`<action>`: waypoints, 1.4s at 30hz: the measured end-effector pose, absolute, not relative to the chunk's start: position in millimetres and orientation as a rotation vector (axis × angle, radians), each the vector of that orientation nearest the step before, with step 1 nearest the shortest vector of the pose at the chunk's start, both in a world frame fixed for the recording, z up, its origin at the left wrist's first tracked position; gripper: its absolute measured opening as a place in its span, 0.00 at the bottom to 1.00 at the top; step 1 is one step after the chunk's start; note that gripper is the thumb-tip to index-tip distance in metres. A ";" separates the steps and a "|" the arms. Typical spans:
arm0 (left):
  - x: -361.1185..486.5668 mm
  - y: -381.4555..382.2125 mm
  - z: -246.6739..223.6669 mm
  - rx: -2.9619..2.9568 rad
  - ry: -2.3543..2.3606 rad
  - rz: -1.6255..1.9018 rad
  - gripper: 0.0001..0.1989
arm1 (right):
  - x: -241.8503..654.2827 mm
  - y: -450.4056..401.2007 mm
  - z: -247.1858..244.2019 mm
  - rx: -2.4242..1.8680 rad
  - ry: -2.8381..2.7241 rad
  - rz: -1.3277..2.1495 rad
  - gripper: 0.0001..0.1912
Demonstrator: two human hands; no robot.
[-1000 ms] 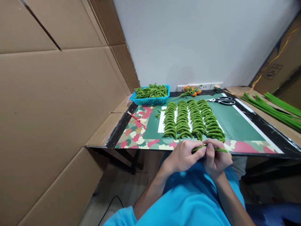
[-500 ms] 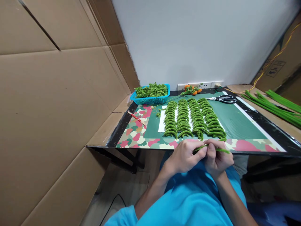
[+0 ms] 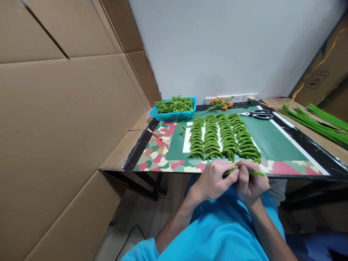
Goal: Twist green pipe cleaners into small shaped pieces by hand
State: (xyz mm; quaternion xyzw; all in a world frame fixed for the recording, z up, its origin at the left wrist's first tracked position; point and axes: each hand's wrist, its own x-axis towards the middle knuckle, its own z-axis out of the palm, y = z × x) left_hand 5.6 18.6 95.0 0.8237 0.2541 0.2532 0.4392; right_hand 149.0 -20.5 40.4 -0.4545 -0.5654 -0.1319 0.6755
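Observation:
At the table's front edge, both my hands pinch a short green pipe cleaner [image 3: 257,173]. My left hand [image 3: 217,180] is closed on its left part, and my right hand [image 3: 252,183] on the stretch beside it, thumbs almost touching. The free right end pokes out past my right fingers; the middle is hidden by fingertips. Just beyond the hands, curved green pipe-cleaner pieces [image 3: 213,139] lie in several neat columns on a white sheet [image 3: 186,145].
A blue basket [image 3: 174,116] heaped with similar green pieces stands at the back left. Scissors [image 3: 257,114] and orange flowers [image 3: 223,103] lie behind the columns. Long green pipe cleaners [image 3: 315,125] rest at right. A red-and-white strip [image 3: 157,136] lies left. Cardboard [image 3: 67,119] walls the left side.

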 end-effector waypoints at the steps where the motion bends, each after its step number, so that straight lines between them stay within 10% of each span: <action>1: 5.5 18.7 95.1 2.045 0.632 0.626 0.26 | 148.9 -20.5 40.3 -1.023 -1.271 -0.300 0.08; 42: 5.7 17.9 89.4 2.103 0.610 0.688 0.22 | 148.8 -20.5 33.6 -1.004 -1.265 -0.300 0.08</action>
